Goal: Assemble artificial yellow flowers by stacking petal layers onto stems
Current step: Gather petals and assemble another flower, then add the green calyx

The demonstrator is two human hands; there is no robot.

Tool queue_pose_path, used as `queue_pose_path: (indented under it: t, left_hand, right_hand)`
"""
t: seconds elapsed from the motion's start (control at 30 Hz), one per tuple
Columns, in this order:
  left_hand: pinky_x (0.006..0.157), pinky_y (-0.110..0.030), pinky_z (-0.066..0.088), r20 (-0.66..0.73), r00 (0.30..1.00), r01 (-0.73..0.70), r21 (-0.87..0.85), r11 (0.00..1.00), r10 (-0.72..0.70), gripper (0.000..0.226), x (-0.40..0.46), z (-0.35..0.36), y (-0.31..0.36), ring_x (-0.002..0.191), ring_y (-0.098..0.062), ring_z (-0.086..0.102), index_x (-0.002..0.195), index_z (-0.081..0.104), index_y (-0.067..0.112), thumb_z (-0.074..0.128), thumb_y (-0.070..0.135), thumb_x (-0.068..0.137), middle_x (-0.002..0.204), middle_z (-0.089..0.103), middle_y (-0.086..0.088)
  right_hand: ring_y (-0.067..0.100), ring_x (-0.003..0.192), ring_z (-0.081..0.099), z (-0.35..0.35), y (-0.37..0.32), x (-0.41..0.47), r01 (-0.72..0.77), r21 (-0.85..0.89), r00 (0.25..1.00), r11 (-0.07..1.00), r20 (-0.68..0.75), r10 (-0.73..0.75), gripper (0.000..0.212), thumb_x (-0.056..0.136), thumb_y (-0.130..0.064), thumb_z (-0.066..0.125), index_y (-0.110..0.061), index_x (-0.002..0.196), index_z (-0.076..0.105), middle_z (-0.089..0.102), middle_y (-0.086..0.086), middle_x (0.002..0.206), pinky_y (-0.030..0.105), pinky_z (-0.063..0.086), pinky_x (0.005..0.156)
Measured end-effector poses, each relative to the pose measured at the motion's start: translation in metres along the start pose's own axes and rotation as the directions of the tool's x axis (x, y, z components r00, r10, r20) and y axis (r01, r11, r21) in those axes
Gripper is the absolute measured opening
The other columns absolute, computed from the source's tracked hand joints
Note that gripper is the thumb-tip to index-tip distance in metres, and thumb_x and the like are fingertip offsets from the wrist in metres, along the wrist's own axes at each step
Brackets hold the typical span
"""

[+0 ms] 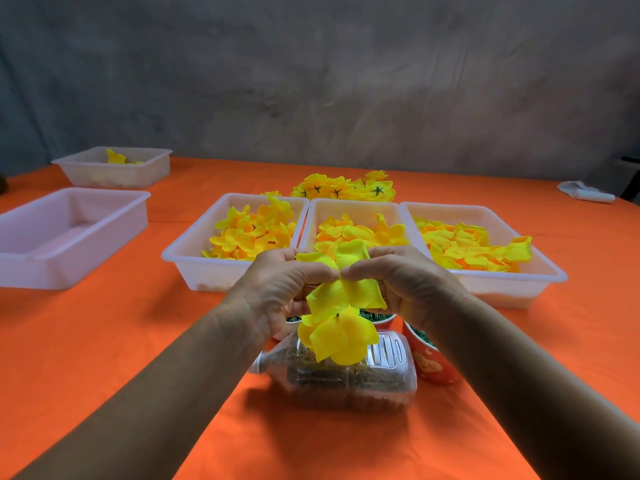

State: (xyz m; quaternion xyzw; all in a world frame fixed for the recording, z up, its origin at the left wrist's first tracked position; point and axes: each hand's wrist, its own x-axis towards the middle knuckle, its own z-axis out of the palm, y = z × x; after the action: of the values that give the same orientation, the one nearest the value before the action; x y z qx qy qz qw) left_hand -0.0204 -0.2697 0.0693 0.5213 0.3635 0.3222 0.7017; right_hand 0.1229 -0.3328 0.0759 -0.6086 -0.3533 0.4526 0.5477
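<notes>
Two hands, left hand (287, 278) and right hand (398, 275), are curled with fingers pinched on the petal layers (341, 289); if the pinch is loosened, misalignment or slippage off the unseen stem is risked.

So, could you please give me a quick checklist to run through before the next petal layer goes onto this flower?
1. Left hand grips the petal layers: ok.
2. Right hand pinches the same layers: ok.
3. Stem through the petal centres: cannot tell, hidden by fingers.
4. Earlier layers hang below, stacked together: ok.
5. Middle tray holds petals within reach: ok.
6. Plastic bottle lying under the hands, apart from the flower: cannot tell.
</notes>
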Motion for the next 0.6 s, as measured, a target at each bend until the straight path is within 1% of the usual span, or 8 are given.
queue_pose_path:
  t: [0.07,0.1,0.23,0.33,0.4,0.43,0.5,0.6]
  left_hand:
    - [0.05,-0.03,0.057,0.011,1.0,0.017,-0.008,1.0,-0.017,0.027,0.0005,0.0,-0.0008,0.058,-0.018,0.068,0.096,0.061,0.004,0.071,-0.004,0.072,0.07,0.07,-0.009]
    - [0.05,-0.03,0.057,0.017,1.0,0.024,-0.01,1.0,-0.024,0.028,0.0004,-0.0001,-0.0012,0.057,-0.018,0.068,0.097,0.061,0.004,0.071,-0.004,0.073,0.07,0.071,-0.009]
    - [0.048,-0.029,0.056,0.035,0.999,0.042,-0.012,0.999,-0.042,0.025,0.0006,-0.0009,-0.0015,0.055,-0.018,0.068,0.096,0.061,0.004,0.07,-0.004,0.074,0.067,0.07,-0.008]
    - [0.056,-0.033,0.058,0.043,0.997,0.058,-0.005,0.998,-0.058,0.024,0.0005,-0.0012,-0.0011,0.059,-0.02,0.068,0.097,0.062,0.003,0.069,-0.003,0.074,0.07,0.07,-0.009]
    - [0.056,-0.032,0.058,0.042,0.998,0.057,-0.001,0.998,-0.057,0.025,0.0008,-0.0016,-0.001,0.059,-0.02,0.067,0.097,0.062,0.003,0.069,-0.004,0.075,0.071,0.07,-0.01]
    - [0.053,-0.031,0.058,0.037,0.998,0.048,-0.001,0.999,-0.048,0.026,0.0012,-0.0019,-0.0006,0.058,-0.019,0.067,0.097,0.061,0.003,0.069,-0.005,0.074,0.07,0.07,-0.009]
    - [0.05,-0.03,0.057,0.023,1.0,0.019,-0.002,1.0,-0.019,0.029,0.0021,-0.0022,0.0004,0.056,-0.017,0.067,0.097,0.061,0.005,0.07,-0.008,0.073,0.068,0.07,-0.007]
    - [0.049,-0.03,0.057,0.018,1.0,-0.004,0.002,1.0,0.004,0.032,0.0033,-0.0029,0.0009,0.055,-0.016,0.067,0.094,0.06,0.009,0.07,-0.012,0.071,0.067,0.07,-0.007]
  right_hand:
    - [0.031,0.083,0.067,0.001,0.0002,0.0009,-0.031,-0.017,0.999,0.999,0.015,0.032,0.026,0.07,0.001,0.073,0.0,0.093,0.061,0.069,0.018,0.094,0.039,0.053,0.071]
    - [0.031,0.082,0.066,0.0013,0.0003,0.0009,-0.049,-0.024,0.998,0.998,0.026,0.05,0.028,0.071,0.001,0.072,0.001,0.097,0.062,0.068,0.018,0.095,0.036,0.053,0.069]
    - [0.026,0.075,0.066,0.0013,0.0018,0.003,-0.117,-0.006,0.991,0.993,0.059,0.117,0.018,0.075,-0.002,0.068,-0.006,0.092,0.061,0.069,0.013,0.089,0.03,0.052,0.063]
    - [0.017,0.061,0.066,0.0001,0.003,0.0041,-0.165,0.01,0.982,0.986,0.091,0.163,0.013,0.078,-0.004,0.065,-0.01,0.087,0.058,0.069,0.006,0.075,0.024,0.049,0.055]
    - [0.015,0.06,0.065,-0.0001,0.0023,0.0032,-0.189,0.027,0.977,0.982,0.108,0.185,0.013,0.078,-0.005,0.065,-0.011,0.087,0.058,0.069,0.003,0.07,0.024,0.047,0.056]
    - [0.015,0.061,0.066,0.0003,0.0017,0.0024,-0.186,0.035,0.977,0.982,0.11,0.181,0.014,0.078,-0.004,0.065,-0.011,0.087,0.058,0.069,0.003,0.07,0.024,0.047,0.055]
    - [0.018,0.065,0.067,0.0003,0.0004,0.0009,-0.15,0.046,0.984,0.988,0.103,0.145,0.018,0.076,0.001,0.067,-0.008,0.089,0.058,0.07,0.007,0.08,0.025,0.051,0.053]
    - [0.023,0.07,0.069,0.001,-0.0006,-0.0014,-0.124,0.06,0.987,0.99,0.106,0.117,0.03,0.073,0.004,0.069,-0.003,0.1,0.058,0.069,0.013,0.093,0.029,0.054,0.053]
